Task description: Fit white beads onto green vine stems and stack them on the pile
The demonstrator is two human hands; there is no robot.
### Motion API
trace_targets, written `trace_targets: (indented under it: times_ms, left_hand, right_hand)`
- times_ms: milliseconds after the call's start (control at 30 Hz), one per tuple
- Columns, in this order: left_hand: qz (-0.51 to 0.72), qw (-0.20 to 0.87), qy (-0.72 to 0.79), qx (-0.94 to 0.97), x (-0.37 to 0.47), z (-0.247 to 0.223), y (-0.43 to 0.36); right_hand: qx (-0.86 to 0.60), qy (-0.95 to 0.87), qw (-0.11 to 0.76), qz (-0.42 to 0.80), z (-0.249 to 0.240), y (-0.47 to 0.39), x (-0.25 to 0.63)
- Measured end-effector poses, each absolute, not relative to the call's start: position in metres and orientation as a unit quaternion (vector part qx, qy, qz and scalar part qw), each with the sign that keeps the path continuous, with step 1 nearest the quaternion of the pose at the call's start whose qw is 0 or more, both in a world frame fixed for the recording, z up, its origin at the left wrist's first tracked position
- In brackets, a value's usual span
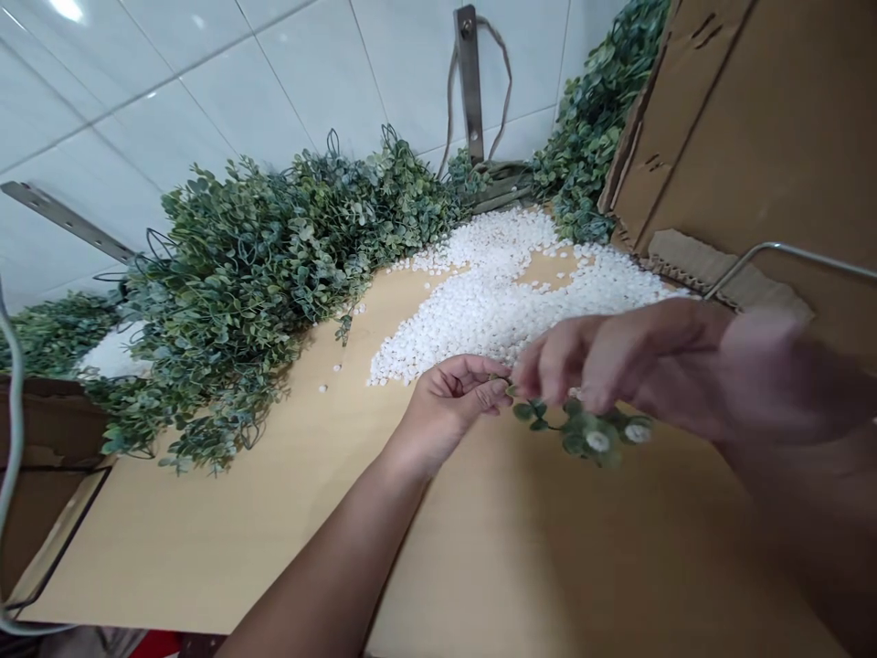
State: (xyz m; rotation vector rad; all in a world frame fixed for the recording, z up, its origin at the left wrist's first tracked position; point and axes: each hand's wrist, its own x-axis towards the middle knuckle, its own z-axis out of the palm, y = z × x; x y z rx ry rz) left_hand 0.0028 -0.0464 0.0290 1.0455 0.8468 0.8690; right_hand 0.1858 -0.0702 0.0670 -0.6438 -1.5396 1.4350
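My left hand (462, 393) is closed in a pinch on the stem end of an artificial leaf sprig (572, 425). Small green leaves and white round plastic pieces show on this sprig, which hangs below my right hand (617, 361). Partly smeared by motion, the right hand has its fingers curled over the sprig, their tips meeting the stem close to my left thumb. Its exact grip point is hidden. Just behind both hands lies a spread heap of small white plastic pieces (452, 320) on the wooden tabletop (329, 457).
A large pile of artificial greenery (274, 247) lies along the tiled wall (294, 73). More greenery (609, 100) sits at the back right, beside a cardboard box (774, 119). A bent metal rod (787, 247) juts in near the box. A white cable (14, 411) runs down the left edge.
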Motion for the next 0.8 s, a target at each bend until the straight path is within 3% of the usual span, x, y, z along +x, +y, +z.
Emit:
trace_targets:
  times_ms: [133,333,667,800]
  left_hand:
    - [0.404,0.679,0.377,0.483,0.002,0.028,-0.045]
    - [0.472,0.592,0.393,0.522,0.002,0.026,-0.044]
    - [0.489,0.459,0.427,0.607,0.0,0.03,-0.046]
    - [0.452,0.34,0.448,0.692,-0.016,0.028,-0.037]
  right_hand:
    - [-0.42,-0.553,0.528,0.489,0.055,-0.065,0.178]
    - [-0.483,-0.67,0.388,0.41,0.037,-0.067,0.154]
    - [-0.513,-0.702,0.363,0.335,0.029,-0.069,0.144]
    - [-0.511,-0.703,0.386,0.31,0.031,-0.068,0.147]
